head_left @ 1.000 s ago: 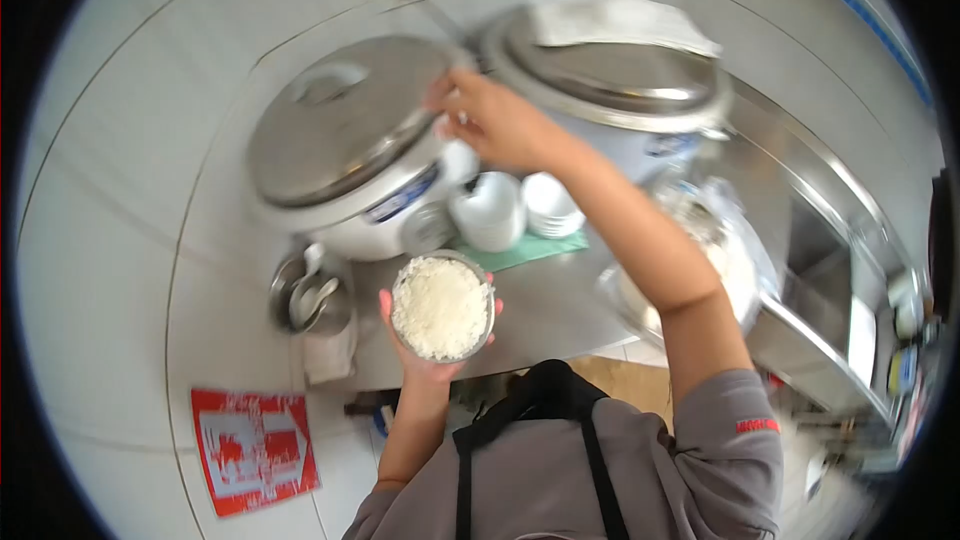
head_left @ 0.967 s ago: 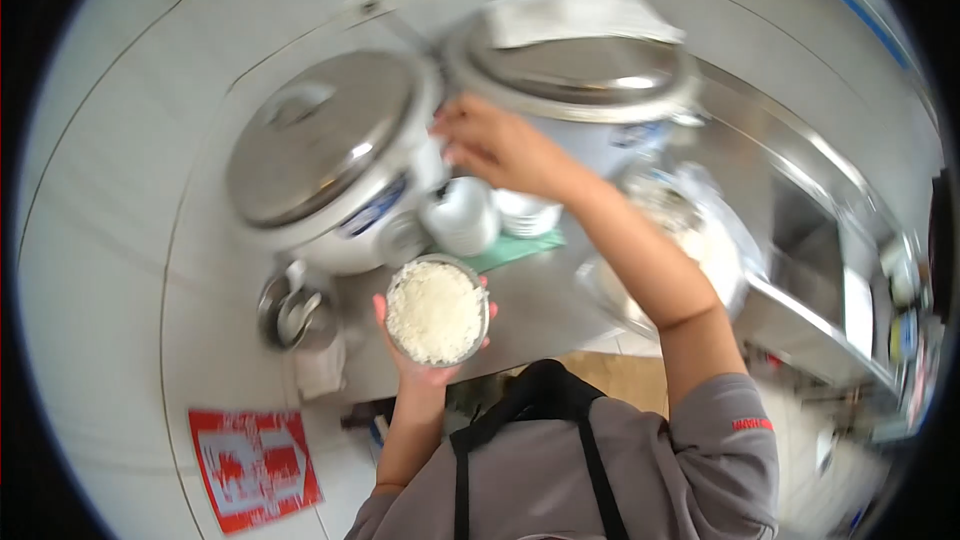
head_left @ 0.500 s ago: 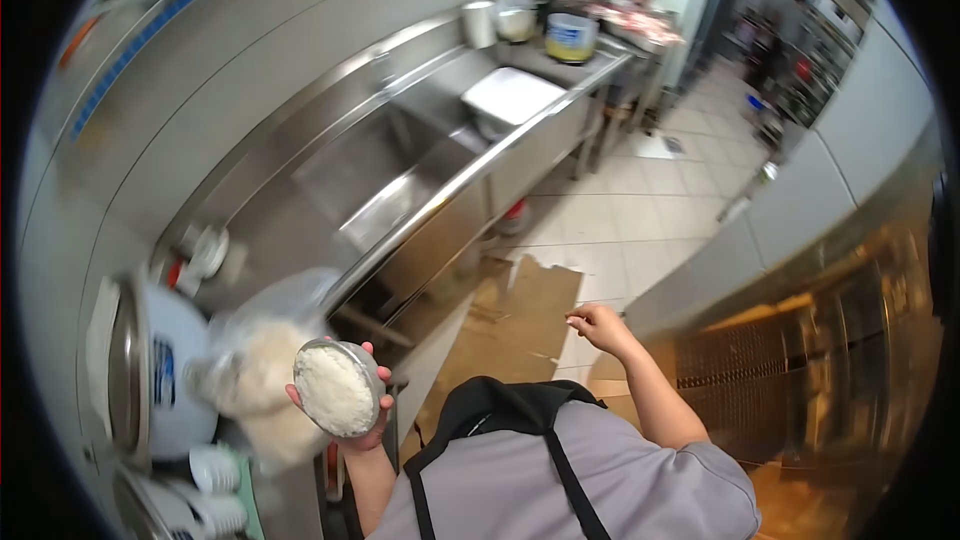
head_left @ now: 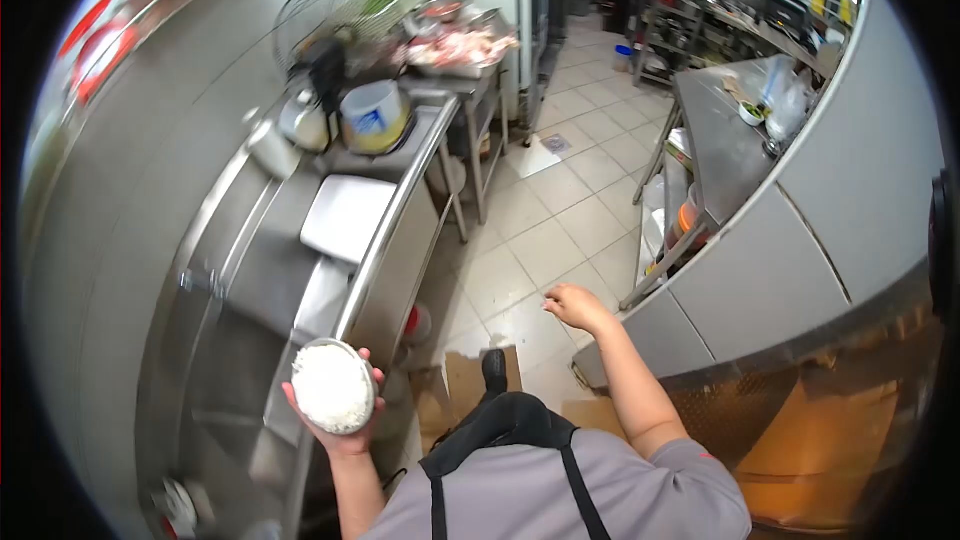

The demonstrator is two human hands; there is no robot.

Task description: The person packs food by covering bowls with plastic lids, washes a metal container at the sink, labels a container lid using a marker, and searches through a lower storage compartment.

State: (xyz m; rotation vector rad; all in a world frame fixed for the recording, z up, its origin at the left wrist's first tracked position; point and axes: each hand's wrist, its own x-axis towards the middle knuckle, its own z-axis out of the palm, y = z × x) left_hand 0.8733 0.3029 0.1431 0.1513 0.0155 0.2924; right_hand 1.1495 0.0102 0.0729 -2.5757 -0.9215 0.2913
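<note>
The left hand [head_left: 345,439] cradles a bowl [head_left: 371,392] filled with white rice [head_left: 331,387], palm beneath and fingers curved round its outer wall, near the sink [head_left: 397,215]. The right hand [head_left: 574,307] hangs well apart over the floor [head_left: 545,225], fingers loosely curled; no object shows in it, though I cannot tell whether thumb and fingertips meet. Carrying this load well calls for a level bowl, fingers outside the rim and off the rice, and careful footing around the cardboard [head_left: 465,387]

Pale tiled floor [head_left: 537,238], grey walls [head_left: 880,145]
</note>
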